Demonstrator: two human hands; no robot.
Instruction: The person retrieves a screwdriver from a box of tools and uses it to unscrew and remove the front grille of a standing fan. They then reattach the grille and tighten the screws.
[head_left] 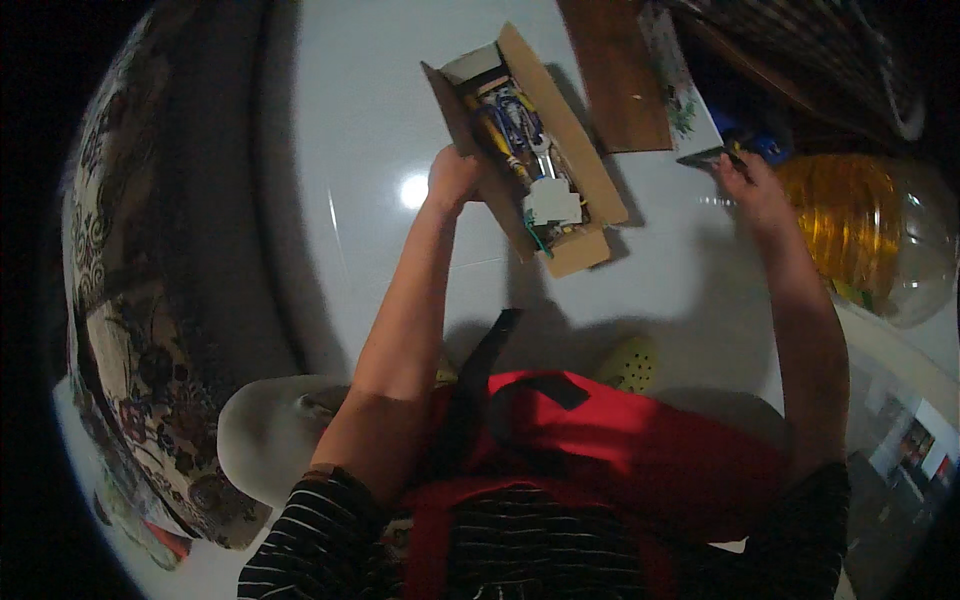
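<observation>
My left hand is closed on the left side of an open, long cardboard box, its fingers partly hidden behind the flap. The box lies tilted on the floor and holds a jumble of things. Among them are blue cables, yellow-handled tools and a white block-shaped piece. A thin green wire hangs at the near end. Farther right, my right hand pinches a slim dark pointed object, whose kind I cannot make out, by the corner of a white panel with a plant print.
A brown wooden board lies beyond the box to the right. Near my right forearm stands a large clear bottle of amber liquid. Patterned upholstery runs along the left. A yellow-green clog shows below, beside red cloth over my lap.
</observation>
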